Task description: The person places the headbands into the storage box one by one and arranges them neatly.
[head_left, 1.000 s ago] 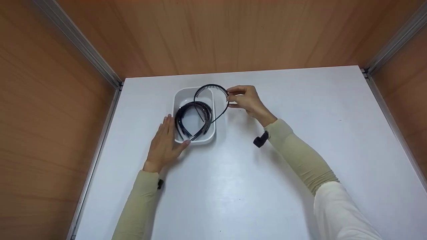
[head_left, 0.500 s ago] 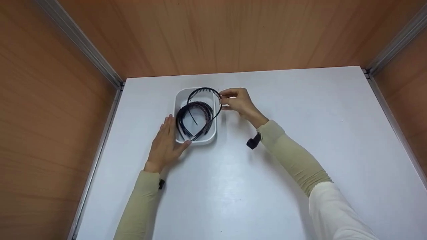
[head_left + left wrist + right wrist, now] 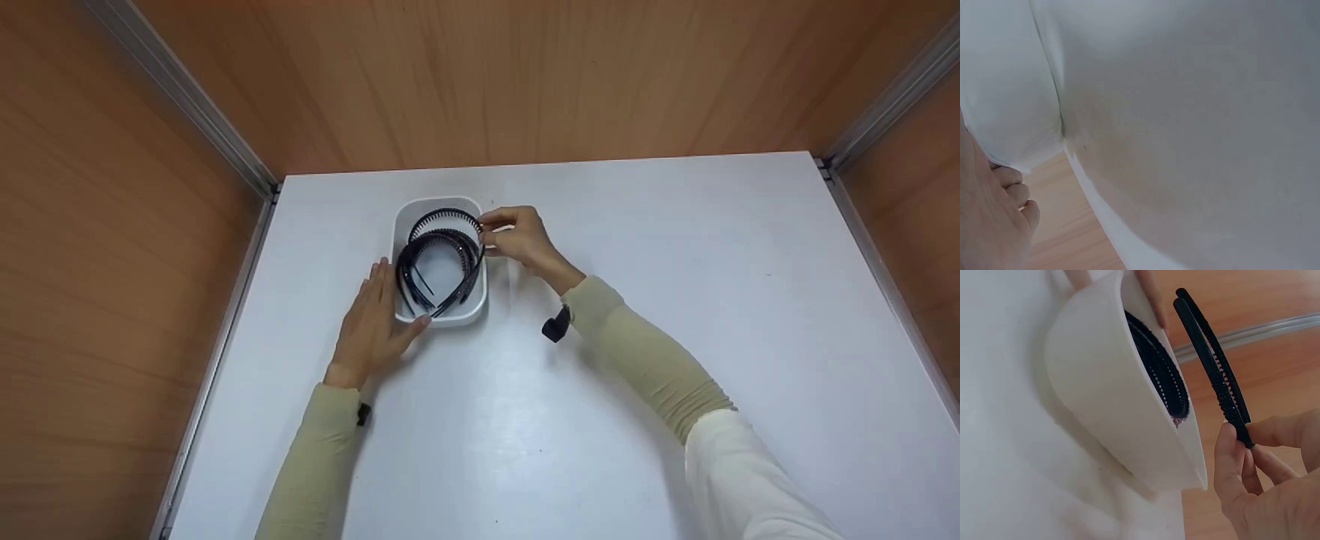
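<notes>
Thumb and fingertips of my right hand [image 3: 519, 238] pinch a thin black toothed headband [image 3: 448, 211] by its right side. In the right wrist view, that headband [image 3: 1207, 354] is held above the rim of a white plastic bin [image 3: 1095, 377], apart from the bin wall. Inside the bin lies a nested bundle of several dark headbands [image 3: 1154, 365], some with shiny bead-like trim. My left hand [image 3: 366, 330] rests against the bin's left side with straight fingers, its thumb at the near rim. Only part of the left hand [image 3: 991, 214] shows in the left wrist view.
The bin stands on a white tabletop [image 3: 600, 405], left of the middle and close to the back edge. Wood-grain panels [image 3: 525, 82] with metal corner rails [image 3: 217, 127] enclose the back and sides.
My right hand has moved left and slightly nearer, bringing the pinched headband from the bin's right edge to over the bundle inside. The left hand and the bin stay in place.
</notes>
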Demonstrator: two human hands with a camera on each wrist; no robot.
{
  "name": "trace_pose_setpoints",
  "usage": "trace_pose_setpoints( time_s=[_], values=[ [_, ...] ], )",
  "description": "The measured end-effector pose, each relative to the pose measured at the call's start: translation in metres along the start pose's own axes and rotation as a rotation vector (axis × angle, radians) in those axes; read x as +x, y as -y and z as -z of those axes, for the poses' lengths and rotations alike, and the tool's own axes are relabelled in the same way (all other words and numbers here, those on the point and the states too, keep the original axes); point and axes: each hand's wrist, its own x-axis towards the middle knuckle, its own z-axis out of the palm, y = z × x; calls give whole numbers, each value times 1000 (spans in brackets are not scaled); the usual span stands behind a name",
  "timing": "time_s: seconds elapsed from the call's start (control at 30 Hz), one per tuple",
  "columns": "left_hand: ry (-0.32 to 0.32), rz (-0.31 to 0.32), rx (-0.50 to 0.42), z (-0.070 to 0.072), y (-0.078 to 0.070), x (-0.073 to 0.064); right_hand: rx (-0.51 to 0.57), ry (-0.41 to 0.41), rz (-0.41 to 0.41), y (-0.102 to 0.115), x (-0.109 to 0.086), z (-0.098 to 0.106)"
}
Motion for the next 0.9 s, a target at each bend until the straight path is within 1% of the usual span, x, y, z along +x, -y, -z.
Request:
trace_pose_setpoints(
  time_s=[0.13,0.3,0.53,0.73,0.9],
  values=[
    [21,12,3,0,1,1,-21,0,2,-1,1,-6],
    [25,21,5,0,0,0,-50,-5,12,-3,1,-14],
    [40,31,-1,0,0,0,-125,-18,47,-5,1,-26],
    [61,48,1,0,0,1,-170,-21,59,-7,0,-34],
    [50,42,-6,1,1,0,-190,-26,75,-6,-1,-41]
  ],
)
